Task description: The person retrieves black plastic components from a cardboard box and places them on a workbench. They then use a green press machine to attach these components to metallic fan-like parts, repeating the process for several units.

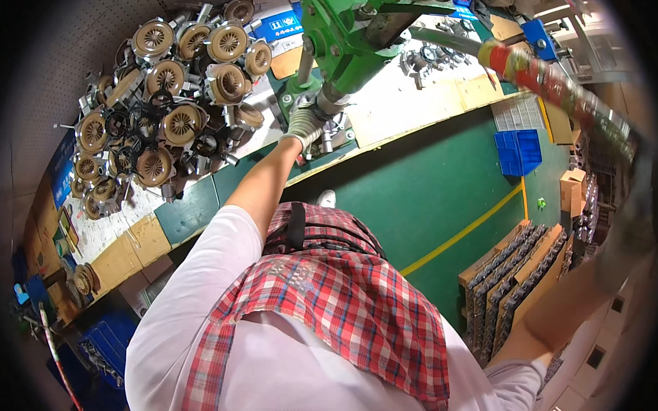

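My left hand point(308, 128), in a pale striped knit glove, is closed at the base of a green lever press point(345, 49), just under its metal ram point(332, 100). Its fingers curl at a small silver metal part point(329, 139), mostly hidden by the glove and the press. A long press lever point(564, 96), wrapped in red and yellow tape, slants down from the press to the right. At its far end is my right hand point(635, 213), dim and blurred at the picture's rim, apparently closed around the lever.
Many metal parts with brown finned discs point(158, 81) are heaped on the workbench point(144, 212) to the left. Dark metal parts point(432, 57) lie behind the press. A blue crate point(518, 153) stands on the green floor point(408, 181). Stacked trays of parts point(509, 282) sit nearby right.
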A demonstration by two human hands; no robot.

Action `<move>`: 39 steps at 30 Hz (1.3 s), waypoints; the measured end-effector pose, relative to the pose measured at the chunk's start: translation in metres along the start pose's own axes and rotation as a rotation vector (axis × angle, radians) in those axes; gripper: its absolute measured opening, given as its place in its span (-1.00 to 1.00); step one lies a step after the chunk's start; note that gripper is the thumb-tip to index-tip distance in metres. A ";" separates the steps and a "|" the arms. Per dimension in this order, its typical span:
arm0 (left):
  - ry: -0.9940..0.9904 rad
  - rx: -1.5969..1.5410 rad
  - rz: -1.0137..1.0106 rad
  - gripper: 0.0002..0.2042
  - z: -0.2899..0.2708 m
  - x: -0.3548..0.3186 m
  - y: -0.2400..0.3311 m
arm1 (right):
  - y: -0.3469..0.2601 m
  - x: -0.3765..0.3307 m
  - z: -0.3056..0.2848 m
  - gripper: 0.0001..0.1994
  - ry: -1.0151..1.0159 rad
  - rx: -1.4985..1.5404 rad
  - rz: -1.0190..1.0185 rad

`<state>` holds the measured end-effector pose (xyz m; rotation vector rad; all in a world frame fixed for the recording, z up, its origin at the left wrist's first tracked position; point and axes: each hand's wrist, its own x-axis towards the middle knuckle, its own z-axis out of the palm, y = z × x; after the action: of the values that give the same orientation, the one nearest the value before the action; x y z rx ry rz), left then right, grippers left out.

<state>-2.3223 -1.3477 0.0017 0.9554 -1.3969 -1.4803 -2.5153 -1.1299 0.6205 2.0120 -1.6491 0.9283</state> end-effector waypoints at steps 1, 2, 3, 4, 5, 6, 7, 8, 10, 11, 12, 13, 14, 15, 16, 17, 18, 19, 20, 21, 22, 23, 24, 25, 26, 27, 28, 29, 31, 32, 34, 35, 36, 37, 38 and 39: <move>-0.056 0.112 0.036 -0.62 0.009 -0.006 0.016 | 0.001 -0.032 -0.020 -0.77 -0.097 -0.113 0.052; -0.108 0.253 0.075 -0.57 0.016 -0.012 0.033 | -0.010 -0.062 -0.026 -0.77 -0.144 -0.113 0.222; -0.165 0.420 0.091 -0.53 0.023 -0.019 0.057 | -0.022 -0.092 -0.031 -0.75 -0.188 -0.122 0.396; -0.248 0.715 0.082 -0.53 0.031 -0.030 0.098 | -0.038 -0.111 -0.021 -0.75 -0.187 -0.155 0.450; -0.178 0.763 0.074 -0.51 0.002 -0.030 0.094 | -0.043 -0.115 0.004 -0.75 -0.289 -0.230 0.388; -0.155 0.773 0.074 -0.49 -0.008 -0.029 0.086 | -0.055 -0.118 0.020 -0.75 -0.398 -0.363 0.345; -0.172 0.801 0.043 -0.47 -0.009 -0.032 0.091 | -0.057 -0.135 0.030 -0.69 -0.507 -0.371 0.404; -0.210 0.822 0.021 -0.45 -0.003 -0.032 0.094 | -0.059 -0.157 0.038 -0.61 -0.614 -0.394 0.481; -0.218 0.437 -0.025 -0.50 0.000 -0.020 0.046 | -0.050 -0.200 0.069 -0.49 -0.811 -0.423 0.558; -0.188 0.286 0.001 -0.58 -0.001 -0.018 0.034 | -0.046 -0.197 0.072 -0.49 -0.811 -0.333 0.592; -0.177 0.195 -0.015 -0.61 -0.004 -0.018 0.023 | -0.040 -0.193 0.075 -0.49 -0.810 -0.242 0.621; -0.199 0.084 -0.032 -0.63 0.008 -0.018 0.019 | -0.038 -0.189 0.074 -0.49 -0.809 -0.176 0.679; -0.195 -0.010 -0.045 -0.63 0.010 -0.017 0.016 | -0.032 -0.184 0.080 -0.50 -0.821 -0.130 0.727; -0.195 0.023 -0.038 -0.63 0.009 -0.016 0.014 | -0.025 -0.177 0.088 -0.52 -0.833 -0.084 0.772; -0.188 0.010 -0.040 -0.62 0.008 -0.017 0.011 | -0.017 -0.171 0.096 -0.53 -0.843 -0.036 0.813; -0.177 -0.003 -0.042 -0.61 0.006 -0.018 0.009 | -0.015 -0.173 0.107 -0.58 -0.851 -0.053 0.839; -0.164 -0.017 -0.042 -0.60 0.004 -0.018 0.008 | -0.013 -0.185 0.120 -0.65 -0.737 -0.023 0.832; -0.143 -0.174 -0.119 -0.59 0.005 -0.020 0.010 | -0.013 -0.195 0.130 -0.68 -0.710 -0.011 0.850; -0.126 -0.253 -0.178 -0.59 0.002 -0.023 0.012 | -0.013 -0.203 0.140 -0.71 -0.683 0.004 0.867; -0.100 -0.336 -0.229 -0.58 -0.001 -0.022 0.015 | -0.011 -0.209 0.154 -0.70 -0.670 -0.026 0.872; -0.070 -0.421 -0.283 -0.58 -0.003 -0.023 0.017 | -0.010 -0.216 0.165 -0.70 -0.636 0.001 0.873; -0.045 -0.768 -0.495 -0.58 0.010 -0.024 0.051 | -0.006 -0.233 0.177 -0.70 -0.611 -0.026 0.905; 0.003 -1.109 -0.702 -0.57 0.013 -0.025 0.080 | -0.005 -0.248 0.191 -0.70 -0.590 -0.042 0.922; 0.028 -1.044 -0.745 -0.63 0.013 -0.026 0.090 | -0.004 -0.257 0.202 -0.70 -0.535 -0.004 0.901; 0.050 -1.076 -0.745 -0.64 0.011 -0.023 0.094 | 0.001 -0.266 0.221 -0.70 -0.472 0.044 0.871; 0.062 -1.106 -0.752 -0.65 0.011 -0.018 0.098 | 0.006 -0.281 0.243 -0.71 -0.433 0.015 0.854; 0.085 -1.139 -0.756 -0.65 0.009 -0.020 0.101 | 0.008 -0.278 0.261 -0.71 -0.357 0.055 0.840; 0.100 -1.130 -0.732 -0.67 0.012 -0.023 0.114 | 0.007 -0.280 0.261 -0.71 -0.369 0.071 0.851; -0.011 -1.068 -0.663 -0.67 0.010 -0.020 0.112 | 0.006 -0.280 0.254 -0.69 -0.407 0.063 0.863; -0.074 -1.038 -0.635 -0.67 0.013 -0.022 0.116 | 0.006 -0.278 0.249 -0.69 -0.433 0.039 0.863; 0.072 -1.197 -0.809 -0.67 0.006 -0.023 0.098 | 0.003 -0.261 0.235 -0.67 -0.520 0.019 0.876; 0.054 -1.150 -0.781 -0.68 0.010 -0.020 0.093 | -0.001 -0.253 0.212 -0.66 -0.586 0.008 0.914; 0.036 -1.099 -0.762 -0.69 0.015 -0.020 0.091 | -0.006 -0.244 0.186 -0.65 -0.656 -0.002 0.961; 0.053 -1.089 -0.751 -0.68 0.017 -0.021 0.093 | -0.010 -0.223 0.159 -0.62 -0.757 -0.033 0.967; 0.082 -1.077 -0.732 -0.67 0.015 -0.022 0.097 | -0.012 -0.194 0.131 -0.60 -0.861 -0.057 0.961; 0.123 -1.071 -0.710 -0.65 0.008 -0.026 0.102 | -0.014 -0.164 0.106 -0.54 -0.942 -0.055 0.939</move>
<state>-2.3129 -1.3207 0.1033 0.7946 0.0007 -2.2426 -2.4910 -1.0789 0.4329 1.6602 -3.2086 0.0523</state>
